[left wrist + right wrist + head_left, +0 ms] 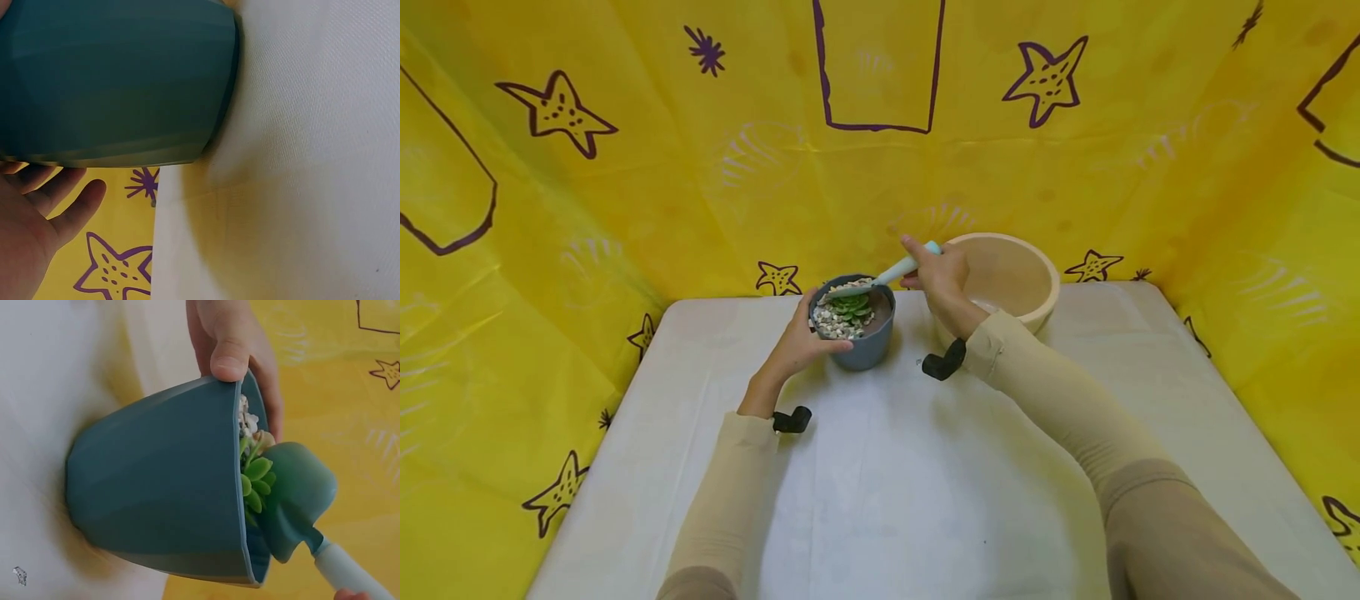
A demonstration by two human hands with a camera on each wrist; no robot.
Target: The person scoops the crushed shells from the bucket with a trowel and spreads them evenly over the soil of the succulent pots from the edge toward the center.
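Note:
My left hand (797, 343) grips a blue-grey flower pot (862, 353) by its left side, thumb on the near rim and fingers along the far side. Inside the pot sit a green succulent (852, 306) and pale pebbles (833, 322), with a bare brown patch at the right. The handle of a small light-blue trowel (898, 270) is held in my right hand (946, 277). Its blade (300, 487) lies tilted across the pot's mouth, right beside the leaves in the right wrist view. The pot's smooth side (119, 81) fills much of the left wrist view.
A large round beige planter (1049, 292) stands just right of the pot, partly behind my right forearm. One small pebble (20, 575) lies on the white-covered table (880, 500). Yellow patterned cloth (880, 183) hangs at the back and sides.

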